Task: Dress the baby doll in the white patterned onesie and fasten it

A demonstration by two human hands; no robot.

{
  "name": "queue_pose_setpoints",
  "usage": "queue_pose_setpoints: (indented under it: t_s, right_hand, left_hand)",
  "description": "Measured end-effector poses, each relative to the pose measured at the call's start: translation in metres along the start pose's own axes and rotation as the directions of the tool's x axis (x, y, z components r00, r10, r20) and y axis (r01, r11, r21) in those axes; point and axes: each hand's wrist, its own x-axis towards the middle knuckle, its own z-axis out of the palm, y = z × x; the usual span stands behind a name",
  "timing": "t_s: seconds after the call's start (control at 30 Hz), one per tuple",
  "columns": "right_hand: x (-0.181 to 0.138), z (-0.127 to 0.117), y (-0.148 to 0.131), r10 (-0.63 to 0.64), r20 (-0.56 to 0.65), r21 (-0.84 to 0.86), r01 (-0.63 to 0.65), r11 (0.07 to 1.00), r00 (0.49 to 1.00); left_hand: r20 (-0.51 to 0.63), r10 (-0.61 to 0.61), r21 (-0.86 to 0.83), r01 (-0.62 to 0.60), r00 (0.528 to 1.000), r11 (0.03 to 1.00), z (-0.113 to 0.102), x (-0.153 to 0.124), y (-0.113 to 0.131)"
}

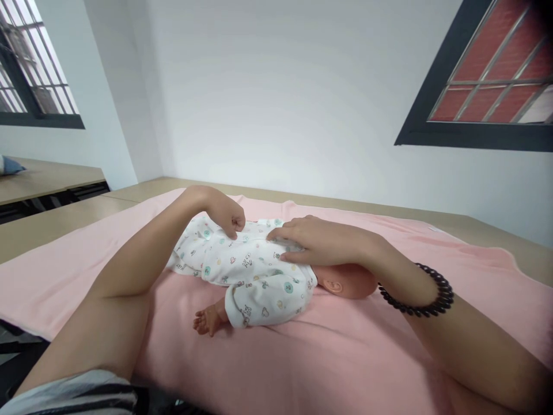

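A baby doll [332, 279] lies on its back on a pink blanket [345, 357], its head to the right. It wears a white long-sleeved garment [263, 288] printed with small animals and green dots. My left hand [224, 214] is curled closed over the garment's front at the doll's middle, fingertips against the cloth; whether they pinch it is hidden. My right hand [313, 239] rests across the doll's upper chest, fingers stretched out and apart, and my wrist hides the doll's face. One doll hand [208, 320] sticks out of the near sleeve.
The blanket covers most of a light wooden table [458, 222] that stands against a white wall [280, 104]. Another table [52, 173] is at the left, with something blue [11, 165] on it. Barred windows [496, 75] are set in the wall. A dark coiled band [436, 294] circles my right wrist.
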Motion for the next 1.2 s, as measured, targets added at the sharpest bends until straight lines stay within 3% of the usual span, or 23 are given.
queue_pose_setpoints:
  t_s: [0.33,0.73,1.2]
  right_hand:
    - [-0.003,-0.005,0.021,0.227,0.049,-0.058,-0.225,0.973,0.973]
    - [0.0,-0.004,0.025,0.263,0.131,-0.067,-0.256,0.964,0.956]
    - [-0.002,-0.005,0.027,0.262,0.046,-0.123,-0.255,0.959,0.964]
  left_hand:
    - [0.01,-0.029,0.006,0.029,1.0,1.0,0.001,-0.004,-0.013]
    - [-0.014,-0.164,0.008,0.164,0.986,0.986,-0.001,-0.012,-0.008]
    - [-0.065,-0.191,0.005,0.191,0.979,0.981,-0.003,-0.021,-0.014]
